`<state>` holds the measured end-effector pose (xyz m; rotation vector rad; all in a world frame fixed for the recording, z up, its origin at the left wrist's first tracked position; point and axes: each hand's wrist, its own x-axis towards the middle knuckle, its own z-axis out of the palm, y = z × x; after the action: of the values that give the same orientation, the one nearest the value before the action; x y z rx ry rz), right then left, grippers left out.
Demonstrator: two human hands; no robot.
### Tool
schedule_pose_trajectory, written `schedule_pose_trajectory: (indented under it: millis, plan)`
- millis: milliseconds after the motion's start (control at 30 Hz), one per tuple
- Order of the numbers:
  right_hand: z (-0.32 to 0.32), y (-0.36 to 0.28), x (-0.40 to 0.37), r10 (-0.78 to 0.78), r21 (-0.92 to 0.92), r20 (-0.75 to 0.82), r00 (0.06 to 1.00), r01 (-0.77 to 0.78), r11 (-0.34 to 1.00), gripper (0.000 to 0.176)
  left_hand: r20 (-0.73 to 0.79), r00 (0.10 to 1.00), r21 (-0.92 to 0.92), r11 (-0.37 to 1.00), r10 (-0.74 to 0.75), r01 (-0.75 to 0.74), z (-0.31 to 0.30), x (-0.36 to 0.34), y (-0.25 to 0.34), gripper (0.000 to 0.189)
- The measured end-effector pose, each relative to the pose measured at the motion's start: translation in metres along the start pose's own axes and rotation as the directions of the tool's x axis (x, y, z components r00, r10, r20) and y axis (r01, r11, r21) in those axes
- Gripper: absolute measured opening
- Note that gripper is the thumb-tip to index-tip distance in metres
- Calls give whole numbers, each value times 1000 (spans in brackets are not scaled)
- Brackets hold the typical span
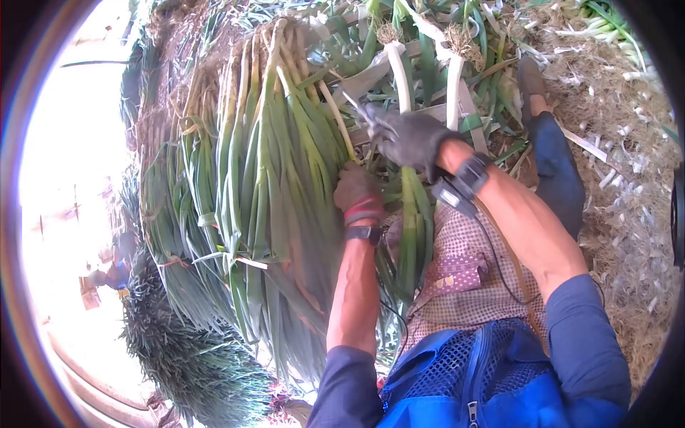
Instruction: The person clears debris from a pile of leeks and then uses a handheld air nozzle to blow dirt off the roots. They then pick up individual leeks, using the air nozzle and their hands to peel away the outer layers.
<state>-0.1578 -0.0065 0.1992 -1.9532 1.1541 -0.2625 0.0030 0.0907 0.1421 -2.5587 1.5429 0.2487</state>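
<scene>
My left hand [357, 191], in a dark glove with a red cuff, is closed at the right edge of a big heap of long green onions [264, 164]; a thin pale stalk [335, 120] runs up from its fingers. My right hand [410, 139], in a grey glove, is up and to the right of it, its fingers wrapped round a small metal tool, perhaps a knife [353, 101], pointing up and left. Two thick white stalks with roots [454, 89] lie beyond my right hand, and green leaves [410, 235] hang below it.
Cut roots and pale scraps [621, 178] cover the ground at the right. A foot and blue trouser leg [556, 164] are beside them. More bundled onions [193, 364] lie at the lower left. A checked cloth [457, 250] covers the lap.
</scene>
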Motion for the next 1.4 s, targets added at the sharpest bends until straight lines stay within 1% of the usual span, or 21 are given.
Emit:
schedule_pose_trajectory:
  millis: [33,100,167,233,300,367,433,533,633,667,767,800,867,933,1000,1033,1100,1167,1233,1333,1400]
  plan:
    - [-8,-6,-19,42,-47,89,995,-38,998,74,27,1000,-67,998,-2,4,-3,0,-2,42]
    - [-18,-12,-68,-10,55,144,990,3,998,67,83,997,-198,980,2,15,-12,-6,-6,44]
    - [-9,-3,-109,-53,9,154,987,53,999,69,136,990,-307,949,-30,71,-21,-27,-5,45]
    - [-24,-16,-149,36,-63,285,958,-18,998,70,190,980,-420,897,-57,134,-21,-53,-6,46]
    - [-30,-18,-175,69,-74,252,965,-51,996,73,246,966,-535,819,-82,206,-19,-77,-7,47]
    - [-32,-14,-196,54,-24,54,997,-53,998,76,44,999,-680,733,24,12,-20,-70,-3,41]
    - [-30,-13,-197,88,37,-12,996,-87,996,68,-166,982,-761,621,91,-186,-30,-53,0,35]
    - [-22,-6,-193,21,9,-2,1000,-21,1000,69,60,996,-909,415,72,25,-62,-7,19,26]
    - [-14,6,-180,9,-24,-25,1000,-10,1000,70,110,982,-666,745,153,-42,-14,15,-7,25]
    - [-10,10,-179,-56,-63,-116,992,49,997,72,60,984,-740,669,166,-68,-1,7,-13,33]
    - [-23,-18,-178,92,99,203,975,-114,989,73,156,980,-838,541,119,68,2,-23,-22,39]
    - [-28,-29,-176,75,17,335,939,-86,996,70,229,971,-835,525,65,162,-24,-38,-15,39]
    - [-8,-19,-160,118,-103,353,928,-87,991,73,196,979,-819,559,61,129,-28,-39,-16,37]
    - [-5,-20,-148,180,-163,237,955,-144,976,77,195,979,-828,545,58,133,-18,-42,-22,36]
    - [-4,-21,-146,36,-39,255,966,-27,999,77,201,978,-865,478,62,148,-10,-36,-22,35]
    - [-3,-24,-145,-35,29,261,965,29,999,77,197,979,-839,526,51,141,-11,-37,-24,34]
    - [-3,-31,-127,72,-125,269,960,-39,991,77,176,984,-782,613,40,116,-17,-37,-21,33]
    - [-2,-33,-98,175,-212,193,965,-133,968,78,198,980,-809,568,22,151,-10,-36,-20,33]
    - [8,-6,-54,81,-114,118,990,-68,991,79,203,979,-823,543,8,166,-4,-37,-19,35]
    - [-10,-12,-5,211,-208,68,975,-193,959,78,185,983,-812,563,-3,155,-6,-37,-18,38]
    - [-9,1,14,161,-187,-58,985,-169,968,77,185,983,-776,614,-1,147,-13,-38,-14,40]
